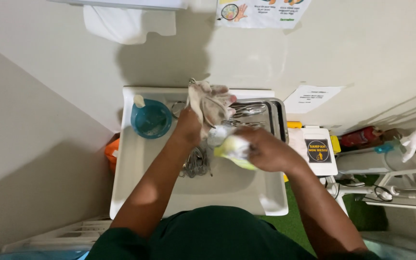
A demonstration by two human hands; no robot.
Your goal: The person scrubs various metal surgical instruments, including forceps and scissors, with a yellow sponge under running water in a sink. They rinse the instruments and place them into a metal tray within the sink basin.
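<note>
Dark green shirt front [213, 236], nearest the lens, both forearms reaching over a white rectangular sink [136, 163]. Right hand [266, 151]: fingers curled tight around a soapy yellow sponge [234, 151]. Left hand [191, 126]: raised, fist closed on a crumpled whitish cloth [210, 103]. Blue plastic bowl [151, 119] at the sink's left corner; steel instrument tray [261, 113] behind, against cream wall.

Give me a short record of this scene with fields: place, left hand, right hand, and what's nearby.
Place: white sink against a wall
Left hand: holds up a wet, pale cloth
Right hand: grips a yellow sponge against the cloth
Nearby: blue bowl on the sink's left; metal tray of instruments on its right
</note>
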